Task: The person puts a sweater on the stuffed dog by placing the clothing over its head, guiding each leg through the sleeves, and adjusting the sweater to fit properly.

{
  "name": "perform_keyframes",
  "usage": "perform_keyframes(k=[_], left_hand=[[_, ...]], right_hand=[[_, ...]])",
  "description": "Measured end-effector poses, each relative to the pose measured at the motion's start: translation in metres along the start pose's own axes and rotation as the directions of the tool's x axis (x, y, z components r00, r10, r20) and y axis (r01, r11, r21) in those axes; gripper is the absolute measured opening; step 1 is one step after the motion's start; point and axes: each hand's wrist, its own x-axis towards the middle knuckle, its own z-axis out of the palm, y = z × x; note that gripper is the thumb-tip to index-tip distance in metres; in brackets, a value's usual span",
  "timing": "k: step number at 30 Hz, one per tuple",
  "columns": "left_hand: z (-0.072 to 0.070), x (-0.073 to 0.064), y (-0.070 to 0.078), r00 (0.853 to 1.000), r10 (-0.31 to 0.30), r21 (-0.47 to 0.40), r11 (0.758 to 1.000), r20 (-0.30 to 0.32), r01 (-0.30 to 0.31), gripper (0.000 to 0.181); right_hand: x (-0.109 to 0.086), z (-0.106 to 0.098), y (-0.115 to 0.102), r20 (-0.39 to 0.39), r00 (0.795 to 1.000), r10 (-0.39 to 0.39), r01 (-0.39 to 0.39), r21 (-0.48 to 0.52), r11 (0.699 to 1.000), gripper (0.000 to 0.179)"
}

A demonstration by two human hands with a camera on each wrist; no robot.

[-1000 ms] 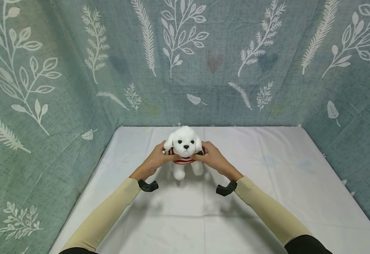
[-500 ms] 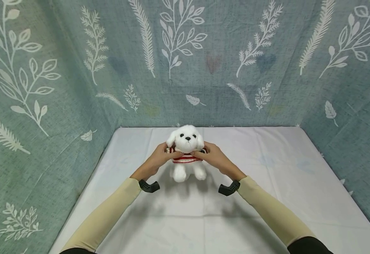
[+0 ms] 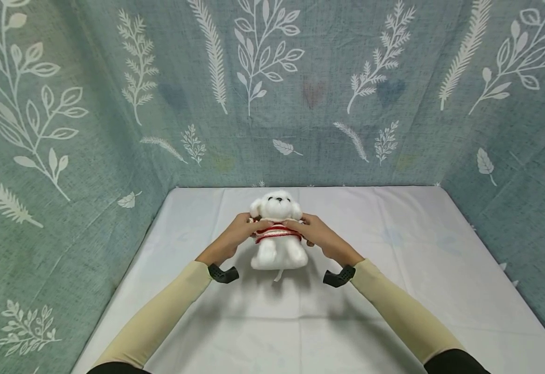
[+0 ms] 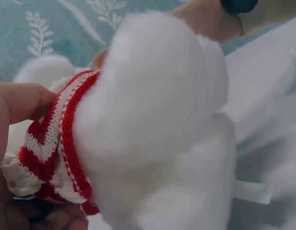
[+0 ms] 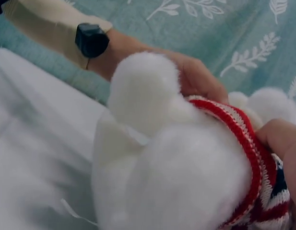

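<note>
A white plush dog [image 3: 279, 254] in a red-and-white striped knitted sweater [image 3: 279, 232] is tilted back in the head view, its face upward and its belly and feet toward me. My left hand [image 3: 236, 235] grips one side of it at the sweater, thumb across the chest. On the other side, my right hand [image 3: 324, 238] holds it the same way. Both wrist views show fluffy white legs and rump close up. A small white tag [image 4: 252, 191] sticks out at the dog's bottom end. Whether the dog touches the table cannot be told.
A white cloth [image 3: 370, 291] with fold creases covers the table. Grey-green curtains [image 3: 319, 140] with white leaf prints stand at the back and both sides. Each wrist wears a black band-like device [image 3: 223, 274].
The plush dog has been tipped backward between both hands: its face now points upward, and its underside and tag have come into view. The hands have shifted only slightly.
</note>
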Motion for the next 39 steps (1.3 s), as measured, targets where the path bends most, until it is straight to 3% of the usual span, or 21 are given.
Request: perform_keyframes(k=[5,14,22,27,33,39], left_hand=[[0.003,0.006,-0.002,0.998,-0.058,-0.009,0.998,0.012,0.058,0.035],[0.007,0.015,-0.007,0.995,-0.1,-0.056,0.993,0.013,0.101,0.034],[0.008,0.02,-0.016,0.987,-0.153,-0.16,0.974,0.048,0.158,0.033],[0.01,0.023,-0.021,0.981,-0.185,-0.231,0.954,0.053,0.192,0.029],[0.015,0.024,-0.03,0.963,-0.256,-0.259,0.928,0.081,0.268,0.034],[0.016,0.023,-0.036,0.953,-0.279,-0.333,0.893,0.12,0.304,0.039]], right_hand=[[-0.002,-0.001,0.002,0.007,1.0,0.022,-0.023,0.013,1.0,0.047],[-0.004,-0.001,-0.002,-0.024,0.998,0.061,-0.061,-0.019,0.998,0.05],[0.0,0.0,0.003,-0.03,0.996,0.082,-0.083,-0.024,0.996,0.053],[0.002,0.002,0.004,-0.028,0.995,0.098,-0.099,-0.021,0.995,0.054],[0.004,0.003,0.012,0.012,0.991,0.13,-0.13,-0.003,0.991,0.057],[0.007,0.005,0.018,0.037,0.992,0.122,-0.124,0.032,0.992,0.052]])
